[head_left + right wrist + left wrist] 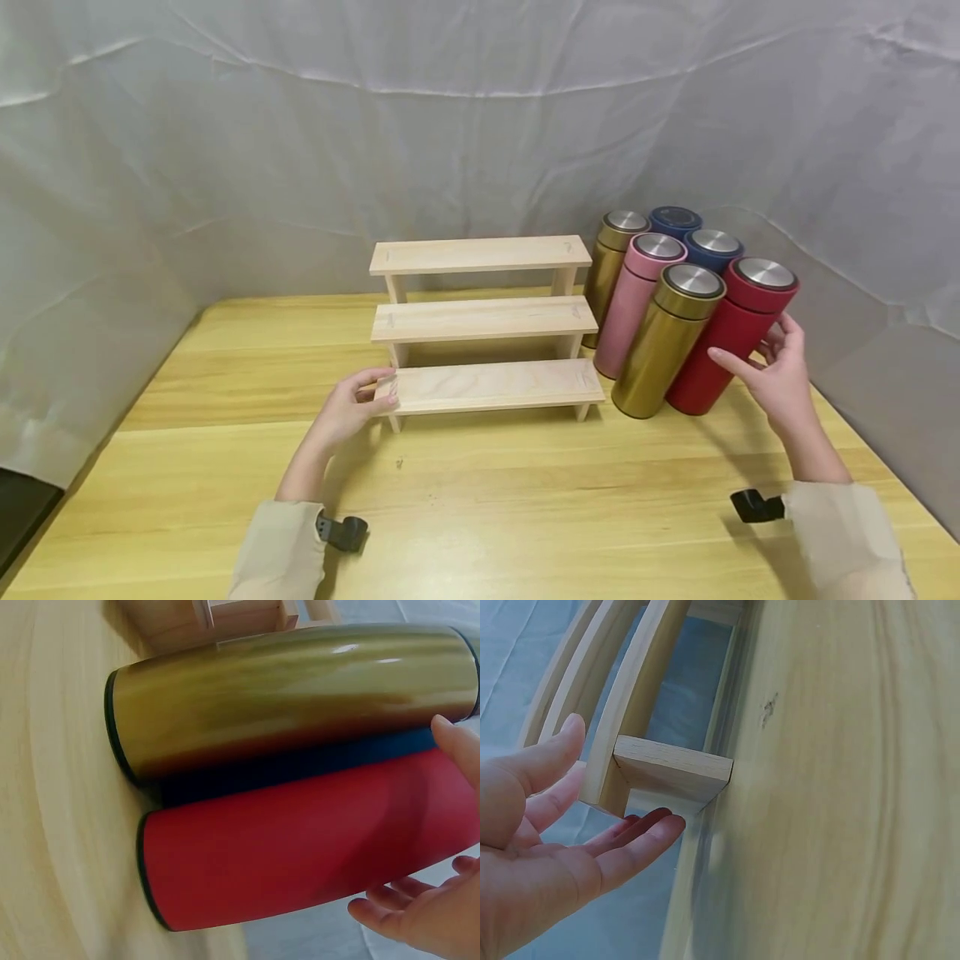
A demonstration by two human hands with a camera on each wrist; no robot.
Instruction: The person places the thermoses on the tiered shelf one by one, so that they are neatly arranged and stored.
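Note:
A three-tier wooden stand point(487, 387) stands in the middle of the table. At the left end of its lowest board is my left hand point(352, 408), thumb and fingers spread about that end. The left wrist view shows the left fingers point(641, 851) loosely extended beside the board's support. On the right, my right hand point(780, 379) reaches round the side of a red thermos flask point(738, 333). Its thumb overlaps the flask's near side, and the other fingers point(379, 919) lie along the far side, loosely bent. A gold flask point(663, 350) stands upright beside the red one.
Behind these stand a pink flask point(633, 304), another gold flask point(603, 271) and two blue flasks point(716, 242), crowded together at the stand's right side. A grey cloth point(450, 167) hangs behind the wooden table point(525, 517).

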